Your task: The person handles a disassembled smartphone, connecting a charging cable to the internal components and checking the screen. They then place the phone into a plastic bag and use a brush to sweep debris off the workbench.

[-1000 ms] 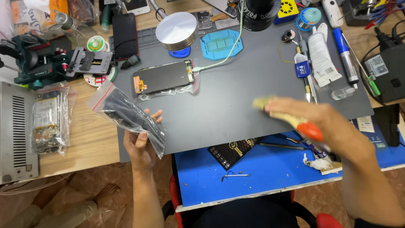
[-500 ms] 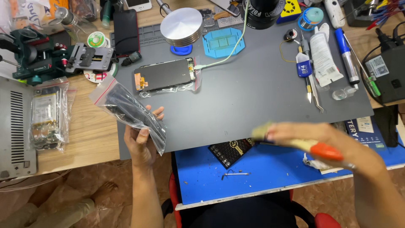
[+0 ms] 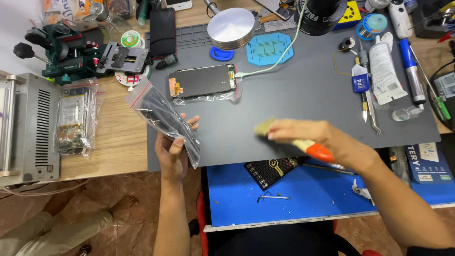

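Observation:
My left hand (image 3: 174,150) holds a clear zip bag (image 3: 161,116) with dark parts inside, raised over the left edge of the grey work mat (image 3: 303,95). My right hand (image 3: 315,138) grips a brush with an orange handle (image 3: 303,142); its pale bristles touch the mat near the middle front. A dark phone screen (image 3: 203,80) lies on clear film at the back left of the mat, with a pale cable plugged into its right end.
A blue mat (image 3: 303,194) with small debris lies in front. Tweezers, a tube and a pen tool (image 3: 379,76) sit at right. A round metal disc (image 3: 231,26), a green clamp tool (image 3: 61,47) and a grey machine (image 3: 28,128) stand at the back and left.
My right hand has swept the brush leftward across the mat, toward its middle. The bag in my left hand has stayed about where it was.

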